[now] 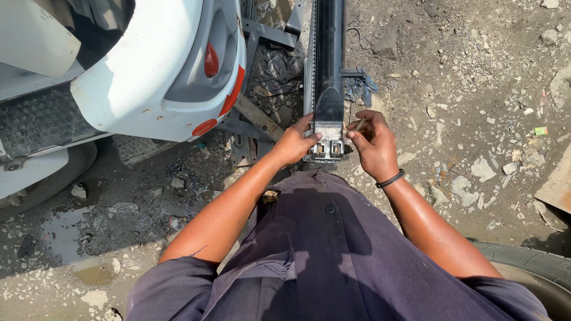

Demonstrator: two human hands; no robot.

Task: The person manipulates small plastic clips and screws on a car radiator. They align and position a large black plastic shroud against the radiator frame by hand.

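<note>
A long black radiator-like part (329, 71) with a grey metal end bracket (328, 142) stands on edge in front of me, reaching away across the dirt. My left hand (294, 142) grips the left side of that near end, thumb against the bracket. My right hand (372, 142) is closed at the right side of the end, pinching a small thin object whose kind I cannot tell. A black band sits on my right wrist.
A white vehicle's rear corner (148, 65) with red lamps stands at the left, next to its wheel (41, 178). A puddle (65, 238) lies below it. A tyre (535, 267) lies at lower right. Stones and rubble cover the ground at right.
</note>
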